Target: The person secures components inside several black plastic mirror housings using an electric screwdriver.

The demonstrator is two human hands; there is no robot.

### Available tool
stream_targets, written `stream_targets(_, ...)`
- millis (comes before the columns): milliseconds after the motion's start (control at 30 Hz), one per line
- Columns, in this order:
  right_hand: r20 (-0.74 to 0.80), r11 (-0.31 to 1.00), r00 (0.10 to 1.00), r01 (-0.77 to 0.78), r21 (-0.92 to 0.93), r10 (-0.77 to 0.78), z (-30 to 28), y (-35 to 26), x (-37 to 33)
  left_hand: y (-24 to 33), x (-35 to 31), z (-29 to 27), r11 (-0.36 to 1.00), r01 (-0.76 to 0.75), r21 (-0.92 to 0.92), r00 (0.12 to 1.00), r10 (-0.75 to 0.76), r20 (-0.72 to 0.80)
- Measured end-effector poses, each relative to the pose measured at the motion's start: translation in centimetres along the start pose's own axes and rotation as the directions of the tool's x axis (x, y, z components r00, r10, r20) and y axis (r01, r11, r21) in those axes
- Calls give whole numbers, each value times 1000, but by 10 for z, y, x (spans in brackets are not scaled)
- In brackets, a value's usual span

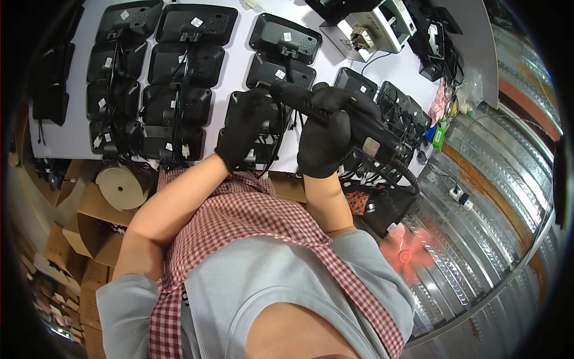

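My right hand, in a black glove, is closed around a black electric screwdriver. The tool lies slantwise, its nose toward the upper left and its cord leaving the rear end at the lower right. Close to the screwdriver's tip is my left hand, also black-gloved, with its fingers bent together. What those fingers hold, if anything, is lost against the dark glove. Beneath the left hand sits a black plastic housing, partly covered, with black cables beside it. Two more housings lie just beyond it in the same column.
Columns of black housings with labels and cables cover the white table. A boxy light-coloured machine stands at the back right. A cardboard roll and boxes are at lower left; a red fan is at lower right.
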State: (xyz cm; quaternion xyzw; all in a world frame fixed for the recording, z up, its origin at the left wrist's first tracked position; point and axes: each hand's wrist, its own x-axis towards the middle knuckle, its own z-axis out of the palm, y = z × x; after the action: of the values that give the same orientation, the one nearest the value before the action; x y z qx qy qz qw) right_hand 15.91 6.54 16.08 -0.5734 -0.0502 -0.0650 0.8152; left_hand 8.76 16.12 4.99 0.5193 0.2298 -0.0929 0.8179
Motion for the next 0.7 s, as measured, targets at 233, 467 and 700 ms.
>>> stream_targets(233, 16, 999, 1000, 1, 52, -2, -3, -14, -2, 53, 1, -7, 956, 124, -265, 992, -127, 7)
stream_targets(467, -42, 972, 984, -165, 170, 174, -20, -29, 7, 59, 6, -36, 986, 155, 64, 976, -163, 144)
stream_targets(700, -31, 940, 958, -275, 201, 287, -23, -43, 8, 65, 3, -44, 965, 177, 191, 917, -233, 324)
